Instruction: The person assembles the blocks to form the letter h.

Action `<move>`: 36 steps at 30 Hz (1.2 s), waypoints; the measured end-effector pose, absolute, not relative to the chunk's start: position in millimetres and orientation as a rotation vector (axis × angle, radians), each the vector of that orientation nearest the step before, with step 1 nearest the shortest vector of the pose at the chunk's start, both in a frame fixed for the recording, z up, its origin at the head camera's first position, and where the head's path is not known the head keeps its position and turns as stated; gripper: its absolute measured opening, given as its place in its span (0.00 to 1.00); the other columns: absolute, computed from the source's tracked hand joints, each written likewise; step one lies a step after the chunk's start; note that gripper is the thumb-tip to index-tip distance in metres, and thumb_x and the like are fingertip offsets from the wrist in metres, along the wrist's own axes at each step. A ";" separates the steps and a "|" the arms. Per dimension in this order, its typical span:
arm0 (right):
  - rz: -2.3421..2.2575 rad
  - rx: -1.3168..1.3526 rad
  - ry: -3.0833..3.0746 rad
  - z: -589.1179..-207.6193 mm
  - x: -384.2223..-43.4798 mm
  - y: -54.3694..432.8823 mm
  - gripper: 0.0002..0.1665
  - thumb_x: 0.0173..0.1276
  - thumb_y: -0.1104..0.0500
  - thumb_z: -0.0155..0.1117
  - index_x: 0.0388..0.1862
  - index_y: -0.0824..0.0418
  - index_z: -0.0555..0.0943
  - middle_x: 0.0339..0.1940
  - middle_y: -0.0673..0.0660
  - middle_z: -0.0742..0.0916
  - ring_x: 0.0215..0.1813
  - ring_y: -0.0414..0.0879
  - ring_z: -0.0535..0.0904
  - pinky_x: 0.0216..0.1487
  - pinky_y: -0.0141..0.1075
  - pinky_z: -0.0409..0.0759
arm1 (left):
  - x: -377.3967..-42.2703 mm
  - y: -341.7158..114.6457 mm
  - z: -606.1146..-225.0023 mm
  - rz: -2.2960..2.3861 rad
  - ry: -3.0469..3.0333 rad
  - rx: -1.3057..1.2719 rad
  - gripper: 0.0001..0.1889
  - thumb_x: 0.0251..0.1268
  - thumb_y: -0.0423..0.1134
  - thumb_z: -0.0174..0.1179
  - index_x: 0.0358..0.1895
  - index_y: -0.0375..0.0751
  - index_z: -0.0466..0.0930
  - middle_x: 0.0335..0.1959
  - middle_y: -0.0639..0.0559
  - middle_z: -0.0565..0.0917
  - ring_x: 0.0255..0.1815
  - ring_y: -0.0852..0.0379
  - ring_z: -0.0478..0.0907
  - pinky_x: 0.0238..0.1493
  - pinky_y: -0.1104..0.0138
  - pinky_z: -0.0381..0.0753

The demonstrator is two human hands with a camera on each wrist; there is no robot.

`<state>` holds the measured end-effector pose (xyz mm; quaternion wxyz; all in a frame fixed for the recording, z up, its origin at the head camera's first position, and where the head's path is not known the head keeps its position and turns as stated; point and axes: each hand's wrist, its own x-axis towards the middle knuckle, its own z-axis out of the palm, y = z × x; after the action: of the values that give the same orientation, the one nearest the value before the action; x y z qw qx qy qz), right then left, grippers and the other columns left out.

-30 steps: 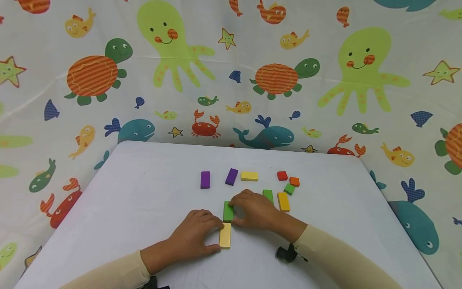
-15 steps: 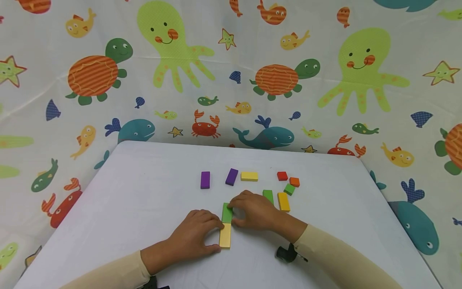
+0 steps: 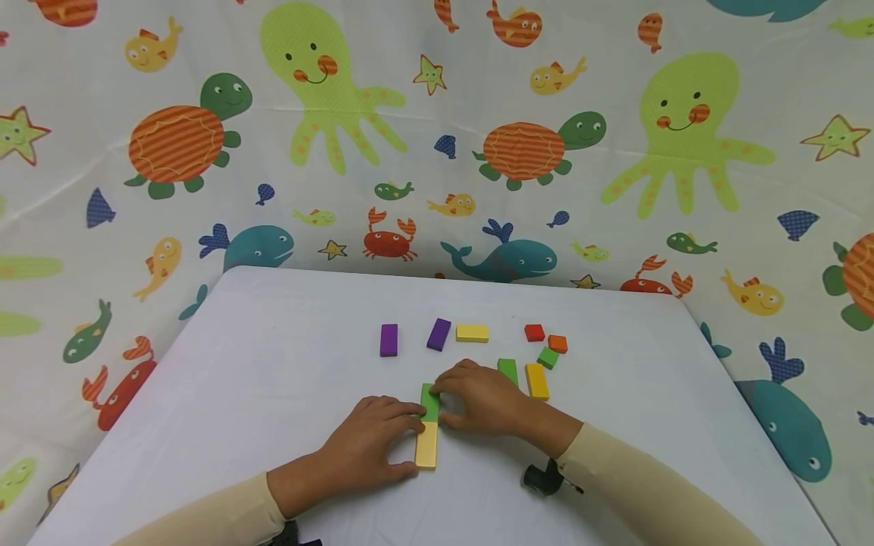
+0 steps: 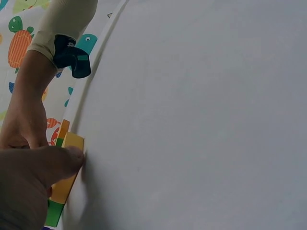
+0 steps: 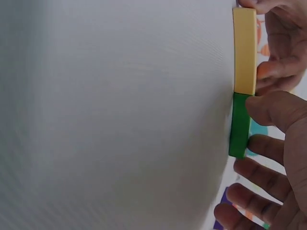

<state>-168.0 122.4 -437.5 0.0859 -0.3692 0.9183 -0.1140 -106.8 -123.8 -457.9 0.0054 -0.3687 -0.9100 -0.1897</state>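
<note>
In the head view, a pale yellow block (image 3: 426, 449) and a green block (image 3: 428, 396) lie end to end on the white table, making one column. My left hand (image 3: 358, 449) holds the yellow block from the left, its thumb by the near end and a fingertip overlapping the green one. From the other side, my right hand (image 3: 486, 398) pinches the green block between thumb and index finger. The right wrist view has the yellow block (image 5: 244, 52) meeting the green block (image 5: 239, 127) at a straight seam. My left thumb (image 4: 62, 160) crosses the yellow block (image 4: 73, 139) in the left wrist view.
Behind the hands lie two purple blocks (image 3: 388, 340), a yellow block (image 3: 472, 334), a red block (image 3: 534, 332) and an orange block (image 3: 557, 344). A small green block (image 3: 548, 358), an amber block (image 3: 537, 381) and a partly hidden green block (image 3: 507, 370) sit near my right hand.
The green block has shifted slightly toward me and left, with its end now lined up against the yellow block. A left fingertip has reached forward onto the green block's edge.
</note>
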 end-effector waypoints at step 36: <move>-0.416 -1.000 2.824 -424.1 -234.7 104.2 0.37 0.65 0.38 0.73 0.70 0.50 0.78 0.67 0.47 0.81 0.71 0.46 0.71 0.68 0.45 0.73 | -106.2 -122.6 -458.3 -0.583 -2.866 -1.161 0.25 0.52 0.56 0.77 0.52 0.52 0.84 0.63 0.61 0.80 0.61 0.57 0.75 0.60 0.52 0.75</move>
<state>-234.7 104.2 -424.1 0.0585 -0.3301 0.9321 -0.1372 -106.2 -122.6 -458.3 -0.0025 -0.3690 -0.9108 -0.1853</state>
